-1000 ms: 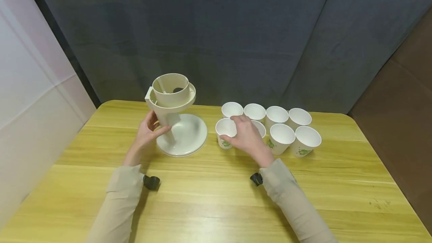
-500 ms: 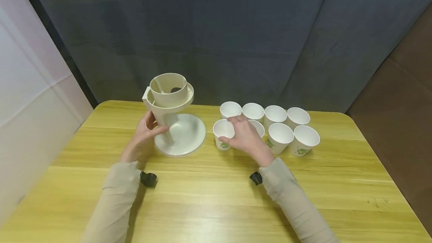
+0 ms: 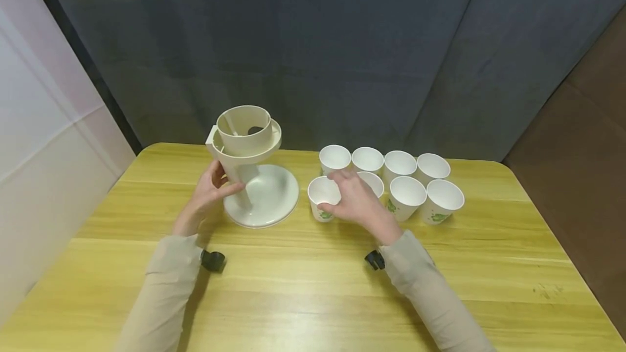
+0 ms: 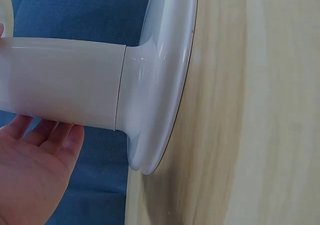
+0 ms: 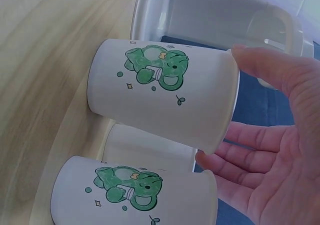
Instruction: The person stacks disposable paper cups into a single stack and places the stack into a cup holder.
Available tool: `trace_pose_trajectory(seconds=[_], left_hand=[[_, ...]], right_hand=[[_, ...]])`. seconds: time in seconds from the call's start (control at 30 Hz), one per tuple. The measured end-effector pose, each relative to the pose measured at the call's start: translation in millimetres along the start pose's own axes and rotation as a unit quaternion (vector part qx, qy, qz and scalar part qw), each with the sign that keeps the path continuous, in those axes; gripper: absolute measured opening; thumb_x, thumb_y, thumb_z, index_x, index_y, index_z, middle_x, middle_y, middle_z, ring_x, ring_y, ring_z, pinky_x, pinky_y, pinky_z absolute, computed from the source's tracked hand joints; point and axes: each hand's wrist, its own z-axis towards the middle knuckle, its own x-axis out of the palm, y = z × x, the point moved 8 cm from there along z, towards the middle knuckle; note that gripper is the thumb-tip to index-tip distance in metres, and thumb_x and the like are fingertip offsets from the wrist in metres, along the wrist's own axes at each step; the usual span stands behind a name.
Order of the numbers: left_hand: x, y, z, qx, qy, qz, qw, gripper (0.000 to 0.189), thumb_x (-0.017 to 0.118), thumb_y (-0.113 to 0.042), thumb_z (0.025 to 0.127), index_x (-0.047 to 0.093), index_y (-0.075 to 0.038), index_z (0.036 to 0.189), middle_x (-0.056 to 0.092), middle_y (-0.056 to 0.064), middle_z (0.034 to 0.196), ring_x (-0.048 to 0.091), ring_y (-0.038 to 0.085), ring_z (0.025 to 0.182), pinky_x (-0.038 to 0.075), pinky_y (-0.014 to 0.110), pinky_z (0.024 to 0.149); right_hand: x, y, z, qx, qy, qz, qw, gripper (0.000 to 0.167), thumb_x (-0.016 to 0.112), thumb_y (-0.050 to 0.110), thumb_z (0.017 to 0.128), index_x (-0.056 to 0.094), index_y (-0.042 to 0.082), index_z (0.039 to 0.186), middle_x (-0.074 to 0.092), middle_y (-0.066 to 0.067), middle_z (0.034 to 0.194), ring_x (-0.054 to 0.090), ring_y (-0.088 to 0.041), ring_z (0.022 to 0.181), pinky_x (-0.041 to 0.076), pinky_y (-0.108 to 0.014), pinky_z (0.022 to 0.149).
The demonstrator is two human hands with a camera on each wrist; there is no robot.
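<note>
My left hand (image 3: 207,194) holds the upright column of a cream plastic stand (image 3: 271,197), which has a wide round base and an open ring with a cylinder on top. In the left wrist view its fingers wrap behind the column (image 4: 60,82). My right hand (image 3: 357,200) pinches the rim of a white paper cup (image 3: 321,192), the leftmost of the front row. In the right wrist view the thumb lies on one side of the rim and the fingers on the other. A green bear is printed on this cup (image 5: 160,90), which tilts slightly relative to its neighbour (image 5: 130,195).
Several more white paper cups stand upright in two rows, among them a back-left cup (image 3: 335,157) and a front-right cup (image 3: 444,195). The wooden table (image 3: 303,297) ends at a dark curtain (image 3: 313,58) behind.
The paper cup under my right hand has shifted slightly left and toward me, away from the back row. My left hand still holds the stand in the same way.
</note>
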Motion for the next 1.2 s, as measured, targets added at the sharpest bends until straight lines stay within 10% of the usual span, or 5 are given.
trace_pose_trajectory(seconds=[0.4, 0.9, 1.2], left_hand=[[2.1, -2.2, -10.8, -0.018, 0.021, 0.026, 0.9993, 0.072, 0.064, 0.007, 0.076, 0.031, -0.001, 0.139, 0.045, -0.003, 0.123, 0.043, 0.008, 0.114, 0.033, 0.033, 0.103], [6.8, -9.6, -24.9, -0.009, 0.031, 0.045, 0.9985, 0.072, 0.066, 0.007, 0.074, 0.031, 0.004, 0.137, 0.047, -0.003, 0.122, 0.044, 0.006, 0.113, 0.035, 0.022, 0.099], [9.3, -10.9, -32.0, -0.011, 0.035, 0.053, 0.9979, 0.073, 0.067, 0.005, 0.075, 0.031, 0.0, 0.138, 0.046, -0.003, 0.124, 0.043, 0.006, 0.115, 0.031, 0.04, 0.105]], right_hand=[[-1, 5, -9.1, -0.001, 0.023, 0.009, 0.9997, 0.062, 0.08, 0.031, 0.07, 0.057, -0.003, 0.116, 0.062, -0.015, 0.111, 0.057, -0.031, 0.101, 0.049, -0.042, 0.084], [-4, 9, -27.3, -0.02, 0.031, 0.009, 0.9993, 0.06, 0.08, 0.032, 0.07, 0.059, -0.003, 0.115, 0.062, -0.016, 0.109, 0.056, -0.028, 0.099, 0.05, -0.04, 0.081], [-9, 10, -40.3, -0.025, 0.03, 0.023, 0.999, 0.06, 0.081, 0.031, 0.069, 0.059, -0.003, 0.114, 0.061, -0.017, 0.11, 0.057, -0.03, 0.1, 0.05, -0.042, 0.081]])
